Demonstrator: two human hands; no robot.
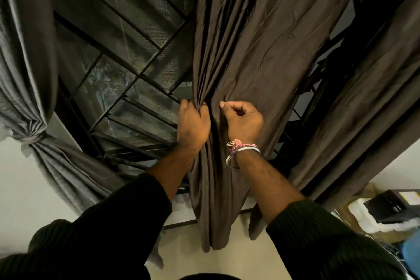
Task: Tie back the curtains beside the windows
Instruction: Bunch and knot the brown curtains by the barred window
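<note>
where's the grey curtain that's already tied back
In the head view the grey curtain hangs at the far left, left of the window grille, cinched by a knot against the white wall.

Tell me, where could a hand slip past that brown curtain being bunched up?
Open room lies over the window grille, between the tied grey curtain and the brown curtain. A narrower dark gap runs between that curtain and the right-hand brown curtain. It is crowded where the left hand and right hand gather folds.
</note>
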